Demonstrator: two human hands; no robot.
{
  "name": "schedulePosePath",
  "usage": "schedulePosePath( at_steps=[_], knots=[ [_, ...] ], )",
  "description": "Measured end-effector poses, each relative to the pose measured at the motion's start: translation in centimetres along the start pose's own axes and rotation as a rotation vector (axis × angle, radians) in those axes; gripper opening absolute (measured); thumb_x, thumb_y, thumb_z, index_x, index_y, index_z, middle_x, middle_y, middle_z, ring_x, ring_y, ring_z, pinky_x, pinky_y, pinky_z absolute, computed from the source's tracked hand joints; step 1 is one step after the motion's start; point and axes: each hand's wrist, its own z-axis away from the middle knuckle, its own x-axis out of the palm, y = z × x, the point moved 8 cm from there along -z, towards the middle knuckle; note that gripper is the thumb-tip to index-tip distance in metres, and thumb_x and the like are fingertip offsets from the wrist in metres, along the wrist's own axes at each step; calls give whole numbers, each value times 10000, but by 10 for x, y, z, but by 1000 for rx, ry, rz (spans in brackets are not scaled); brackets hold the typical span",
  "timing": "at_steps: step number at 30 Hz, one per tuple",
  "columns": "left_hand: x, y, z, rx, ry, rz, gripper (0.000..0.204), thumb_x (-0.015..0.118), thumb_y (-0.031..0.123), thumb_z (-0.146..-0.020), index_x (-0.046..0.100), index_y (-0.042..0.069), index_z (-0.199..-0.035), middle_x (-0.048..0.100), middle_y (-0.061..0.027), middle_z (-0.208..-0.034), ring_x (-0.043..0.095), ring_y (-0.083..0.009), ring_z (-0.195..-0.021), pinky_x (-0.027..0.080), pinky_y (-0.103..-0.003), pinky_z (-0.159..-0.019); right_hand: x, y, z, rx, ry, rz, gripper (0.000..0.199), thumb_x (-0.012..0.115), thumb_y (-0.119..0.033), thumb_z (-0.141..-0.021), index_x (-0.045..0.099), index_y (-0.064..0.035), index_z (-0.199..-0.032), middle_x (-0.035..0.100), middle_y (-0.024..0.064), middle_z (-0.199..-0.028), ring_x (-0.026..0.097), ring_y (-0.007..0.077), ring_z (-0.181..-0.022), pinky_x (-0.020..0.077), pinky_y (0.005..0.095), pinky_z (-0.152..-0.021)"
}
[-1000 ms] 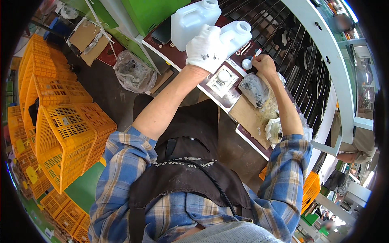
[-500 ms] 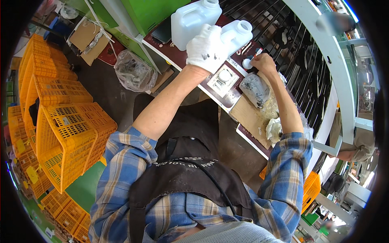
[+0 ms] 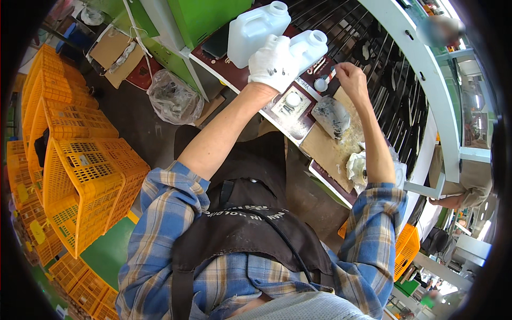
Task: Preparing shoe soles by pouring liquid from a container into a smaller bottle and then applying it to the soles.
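My left hand (image 3: 274,63), in a white glove, grips a white plastic jug (image 3: 308,46) on the dark red workbench (image 3: 298,130). A second white jug (image 3: 255,29) stands just to its left, upright with its neck uncovered. My bare right hand (image 3: 352,76) is pinched on a small tool with a red and white handle (image 3: 331,76), right beside a small white cap (image 3: 320,84) near the held jug's neck. A round white knob (image 3: 293,99) sits on a square plate below my left wrist.
A grey crumpled bag (image 3: 332,114) and a white rag (image 3: 356,166) lie on a cardboard sheet on the bench. Stacked orange crates (image 3: 80,176) stand at my left, a clear plastic bag (image 3: 173,98) on the floor. Another person (image 3: 458,194) stands at far right.
My right hand has shifted slightly toward the held jug's neck with the small tool. My left hand and both jugs have stayed put.
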Motion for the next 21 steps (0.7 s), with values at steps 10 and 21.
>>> schedulePosePath(
  at_steps=[10, 21],
  knots=[
    [-3, -10, 13, -42, -63, 238, 359, 612, 340, -843, 546, 35, -1020, 598, -221, -999, 620, -407, -900, 514, -474, -775, 5, -148, 50, 43, -8, -698, 507, 616, -255, -907, 486, -13, -1333, 675, 151, -1004, 619, 164, -790, 492, 290, -689],
    [-115, -57, -10, 351, 464, 213, 613, 808, 283, -705, 524, 26, -1184, 525, -212, -1206, 554, -388, -1031, 478, -464, -845, 32, -148, 42, 449, -178, -1388, 496, 574, -79, -929, 439, -97, -1406, 578, -32, -911, 518, 50, -747, 432, 221, -645]
  ],
)
